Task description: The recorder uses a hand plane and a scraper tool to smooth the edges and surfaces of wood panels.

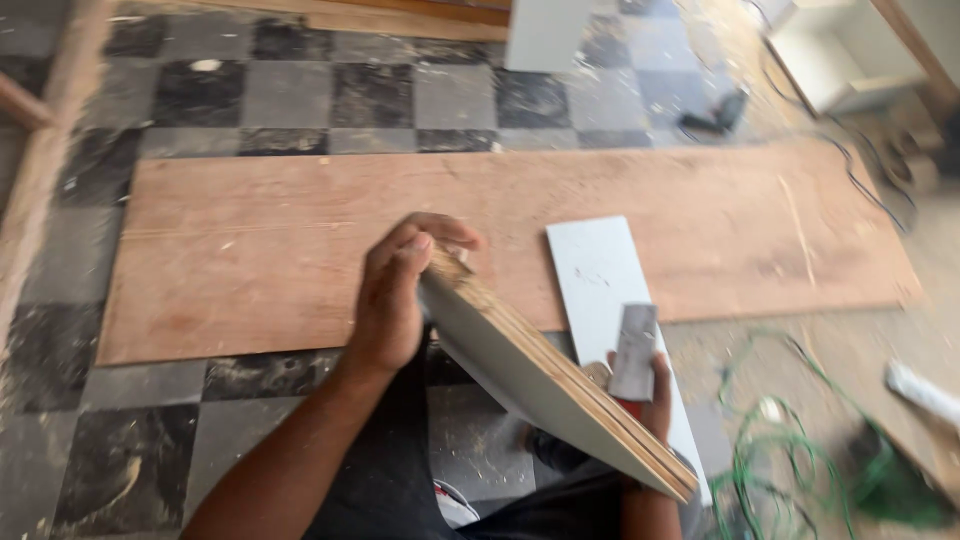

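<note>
Your left hand point(395, 300) is wrapped around the upper end of the laminated plywood strip point(545, 375), thumb over the raw layered edge and fingers curled behind it, so that grip is closed on the board. The strip's long axis runs on a diagonal, from your left hand at the upper left down toward your right side, with its grey laminated face turned to the lower left and the striped ply edge facing up.

Your right hand point(650, 395) sits just beyond that edge, near the strip's lower half, with its fingers closed around a small grey block point(635, 350) that stands upright above the knuckles (part of the hand is hidden behind the strip, so you cannot see the whole grip). The block is just beside the raw edge, to its right, and it is the right hand, not the left, that lies nearer the strip's free lower end.

Behind both hands, 1 white laminated strip point(600, 280) lies flat, partly on the large plywood sheet point(280, 250). Green cord point(780, 450) tangles on the floor to your right.
</note>
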